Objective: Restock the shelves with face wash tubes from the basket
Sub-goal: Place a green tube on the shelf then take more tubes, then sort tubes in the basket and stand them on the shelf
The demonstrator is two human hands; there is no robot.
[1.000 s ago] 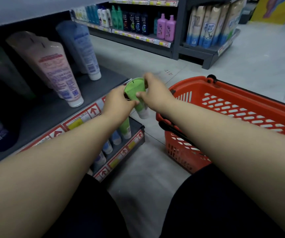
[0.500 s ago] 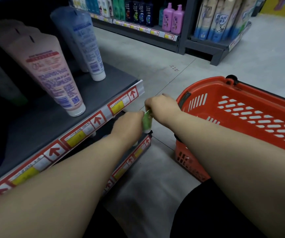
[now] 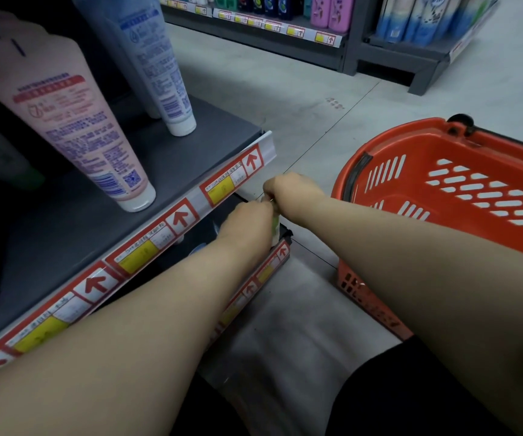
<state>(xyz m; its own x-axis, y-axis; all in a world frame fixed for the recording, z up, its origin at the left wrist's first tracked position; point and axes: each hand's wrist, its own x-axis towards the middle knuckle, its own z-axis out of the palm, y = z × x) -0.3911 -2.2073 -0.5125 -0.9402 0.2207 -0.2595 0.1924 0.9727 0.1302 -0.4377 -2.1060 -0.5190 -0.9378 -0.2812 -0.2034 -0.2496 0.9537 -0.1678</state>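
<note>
A green face wash tube (image 3: 274, 226) stands at the right end of the bottom shelf (image 3: 280, 247), mostly hidden by my hands. My left hand (image 3: 247, 225) wraps its body from the left. My right hand (image 3: 288, 191) pinches its top end from the right. The orange basket (image 3: 380, 146) sits on the floor just right of my right arm; what I see of its inside shows no tubes. On the upper shelf (image 3: 172, 165) a pink tube (image 3: 74, 127) and a blue tube (image 3: 153, 64) stand cap down.
Red and yellow price strips (image 3: 178, 215) run along both shelf edges. Across the grey aisle floor (image 3: 285, 105) stands another shelf unit (image 3: 285, 29) with pink and dark bottles, and a low rack (image 3: 424, 17) of blue-white packs. My dark-clothed knees fill the bottom edge.
Both hands carried the green tube down from in front of the upper shelf to the right end of the bottom shelf. The view has tilted down and moved closer.
</note>
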